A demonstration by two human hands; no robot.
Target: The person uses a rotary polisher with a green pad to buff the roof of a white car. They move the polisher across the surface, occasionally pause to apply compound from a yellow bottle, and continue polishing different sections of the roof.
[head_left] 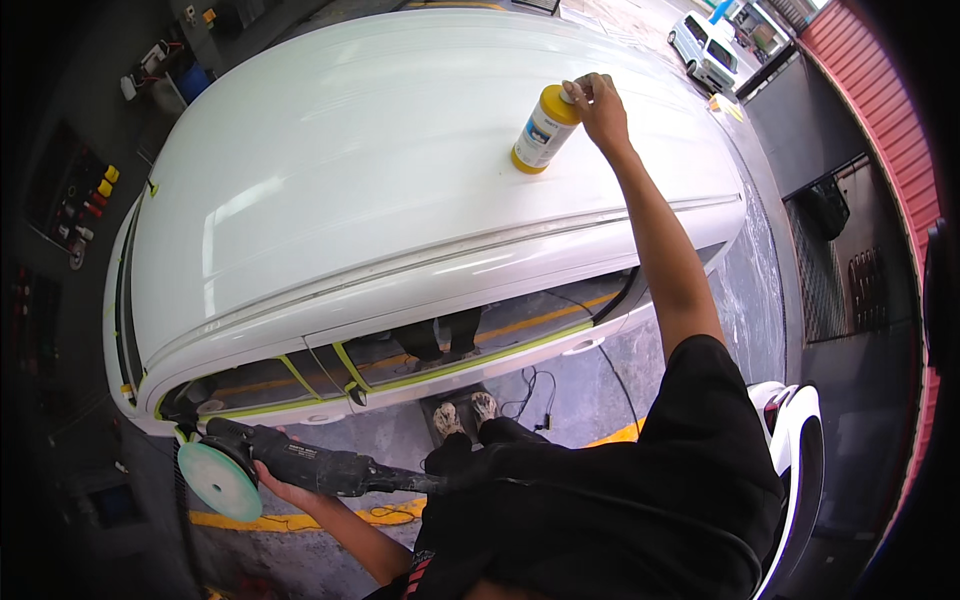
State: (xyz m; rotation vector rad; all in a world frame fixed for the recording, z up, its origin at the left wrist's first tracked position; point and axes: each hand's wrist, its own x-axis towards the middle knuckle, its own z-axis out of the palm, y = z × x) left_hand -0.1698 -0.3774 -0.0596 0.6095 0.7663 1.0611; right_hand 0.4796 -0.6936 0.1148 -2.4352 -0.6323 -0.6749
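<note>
My right hand [598, 105] reaches over the white van roof [390, 150], its fingers closed round the cap of a yellow bottle [545, 130] with a white label. The bottle leans slightly; whether its base touches the roof I cannot tell. Low on the left, my left hand [280, 484] holds a black electric polisher [315, 463] from below, fingers partly hidden behind its body. A round pale green foam pad [220, 478] sits on the polisher's head, facing away from me, apart from the paintwork.
Yellow-green masking tape [350, 365] lines the side windows. My shoes stand on a dark step [434, 408] beside the van. A black cable [620, 380] trails on the grey floor. Another white car [795, 450] stands at the right; a white van [705, 50] is outside.
</note>
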